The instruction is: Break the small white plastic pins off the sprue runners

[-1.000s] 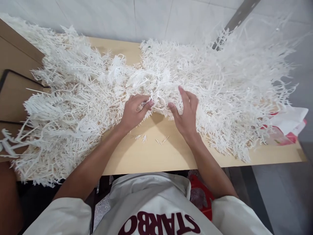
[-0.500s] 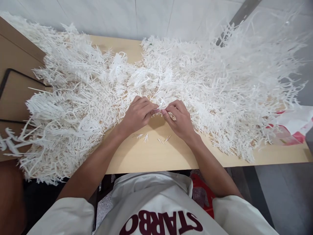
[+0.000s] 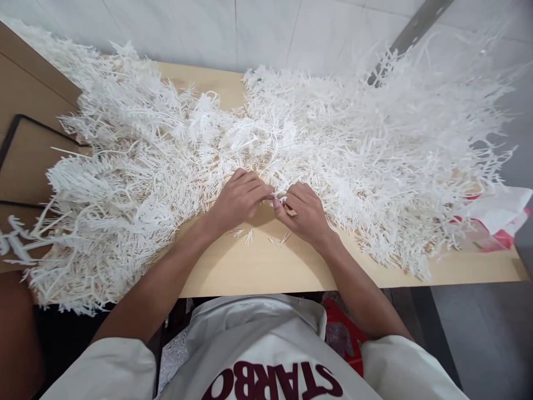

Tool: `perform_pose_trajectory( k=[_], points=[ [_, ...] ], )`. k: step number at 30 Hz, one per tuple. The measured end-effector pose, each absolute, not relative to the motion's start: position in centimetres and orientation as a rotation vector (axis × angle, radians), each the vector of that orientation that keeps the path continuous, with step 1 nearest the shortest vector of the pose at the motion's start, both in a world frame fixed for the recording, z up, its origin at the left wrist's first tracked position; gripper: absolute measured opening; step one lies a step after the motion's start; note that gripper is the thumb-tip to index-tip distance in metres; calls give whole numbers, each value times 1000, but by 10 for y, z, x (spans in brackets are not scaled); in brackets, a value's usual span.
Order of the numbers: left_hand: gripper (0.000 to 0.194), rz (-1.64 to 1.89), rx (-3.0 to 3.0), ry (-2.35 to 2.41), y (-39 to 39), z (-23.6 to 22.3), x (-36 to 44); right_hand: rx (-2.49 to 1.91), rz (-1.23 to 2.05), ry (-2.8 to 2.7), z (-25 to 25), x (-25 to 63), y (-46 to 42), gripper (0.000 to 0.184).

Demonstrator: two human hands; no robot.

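Pinching a small white sprig [image 3: 282, 199] between left hand [image 3: 241, 197] and right hand [image 3: 303, 214], holding fingertips narrow and close together, right by the near middle edge of the white strands [image 3: 154, 166]; working just beyond loose white slivers [image 3: 249, 237] on the tan surface [image 3: 250, 273].

Maroon lettering [image 3: 275, 381] on the pale shirt [image 3: 258, 328] reads "STARBO", upside down.

Pale tiled wall [image 3: 200, 33] at 12 o'clock, beige worktop [image 3: 266, 272] below.
Grey floor [image 3: 491, 322] at 4 o'clock; lighting even.
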State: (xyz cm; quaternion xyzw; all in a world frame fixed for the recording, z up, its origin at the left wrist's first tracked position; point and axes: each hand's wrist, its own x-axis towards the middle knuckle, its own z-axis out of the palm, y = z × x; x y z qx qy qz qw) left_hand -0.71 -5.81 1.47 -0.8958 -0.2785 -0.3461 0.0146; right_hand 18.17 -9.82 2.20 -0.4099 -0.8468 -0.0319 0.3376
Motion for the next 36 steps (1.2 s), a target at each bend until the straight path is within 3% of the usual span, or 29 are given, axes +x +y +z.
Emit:
perform_pose_trajectory(
  k=[5,12,14,18,20,22,27,36],
  points=[
    [18,-956,-2649,-800,-57,17,-12,-969,-151,-2286,25,180,-102,28],
    [20,-1123,-2651,-818,-57,15,-7,-785,-200,-2247,30,183,-105,28],
    [24,-1123,-2637,-961,-46,10,-17,-705,-132,-2199,30,177,-113,29],
    [19,-1545,-2216,-1601,-24,8,-46,-462,-66,-2243,26,162,-128,28],
    [23,-1744,-2125,-1782,-24,13,-50,-503,-89,-2265,23,161,-128,18],
    [25,-1674,-2352,-1737,-30,19,-44,-737,-96,-2147,22,165,-120,6],
    [20,-1427,-2707,-1318,-53,24,-15,-1435,-12,-1719,26,180,-101,21],
    [10,-1228,-2923,-972,-58,15,-11,-1403,83,-2030,13,174,-101,28]
  ],
)
